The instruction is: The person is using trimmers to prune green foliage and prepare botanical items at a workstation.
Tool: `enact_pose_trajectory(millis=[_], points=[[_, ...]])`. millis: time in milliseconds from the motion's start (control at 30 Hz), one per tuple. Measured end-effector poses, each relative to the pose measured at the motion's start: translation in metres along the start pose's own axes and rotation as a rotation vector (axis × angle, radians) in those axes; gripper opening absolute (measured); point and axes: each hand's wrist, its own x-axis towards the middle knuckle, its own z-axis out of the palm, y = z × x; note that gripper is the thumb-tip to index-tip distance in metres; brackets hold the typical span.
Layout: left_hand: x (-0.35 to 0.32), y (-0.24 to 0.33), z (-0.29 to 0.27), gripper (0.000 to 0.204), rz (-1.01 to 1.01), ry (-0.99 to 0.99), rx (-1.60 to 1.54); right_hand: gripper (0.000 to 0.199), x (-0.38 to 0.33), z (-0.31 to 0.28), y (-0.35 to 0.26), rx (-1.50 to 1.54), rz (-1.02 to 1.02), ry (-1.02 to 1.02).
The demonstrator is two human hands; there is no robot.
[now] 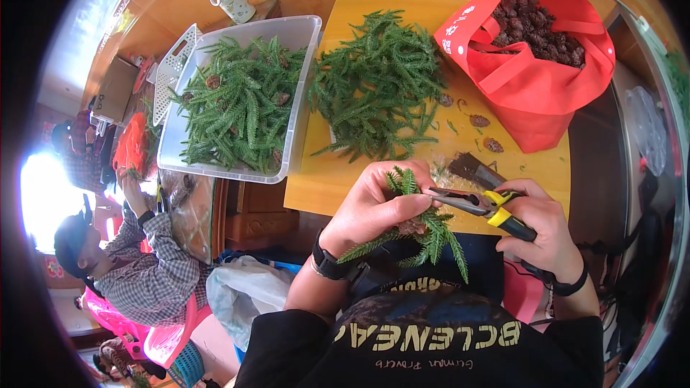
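Note:
Pinched in my left hand (370, 205) is a green artificial pine sprig (437, 238), its needled twigs fanning out above and below my fingers. Something brownish, perhaps a pine cone, shows partly at its middle. My right hand (544, 228) grips long-nosed pliers (496, 210) with yellow-and-black handles. Their jaws reach to my left fingertips; what lies between the jaws is too small to make out. Beyond my hands, a loose heap of green pine sprigs (381, 79) lies on the yellow board (316, 190).
Left of the heap stands a clear plastic bin (291, 162) of sprigs with pine cones. A red bag (528, 111) full of pine cones (535, 29) stands at the far right. Loose cones (479, 121) and a dark flat piece (474, 169) lie nearer. Another person (154, 266) works at the left.

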Motion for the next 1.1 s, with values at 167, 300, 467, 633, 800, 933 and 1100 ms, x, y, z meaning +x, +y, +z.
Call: enact_pose_trajectory(millis=[167,300,467,633,800,933,1100], points=[[-0.002,0.005,0.002,0.016,-0.034,-0.004,-0.01,0.038,0.001,-0.001,-0.002,-0.022,-0.005,-0.006],[-0.001,0.006,0.01,0.003,0.044,0.105,0.102,0.034,-0.004,0.0,-0.004,-0.094,0.046,0.033],[0.004,-0.006,0.012,0.023,0.806,0.311,1.241,0.026,-0.006,0.006,-0.025,-0.201,0.261,0.091],[0.004,-0.011,0.009,0.024,0.799,0.339,1.196,0.031,-0.001,-0.002,-0.043,0.291,0.742,-0.07],[0.004,-0.005,0.006,0.013,0.467,0.264,0.707,0.04,-0.005,-0.001,-0.019,0.026,0.281,0.002],[0.0,0.0,0.001,0.009,0.204,0.15,0.335,0.043,0.0,0.0,-0.012,0.0,0.131,0.006],[0.001,-0.004,-0.007,0.008,0.171,0.009,0.144,0.043,0.0,0.001,-0.002,-0.033,0.04,0.003]])
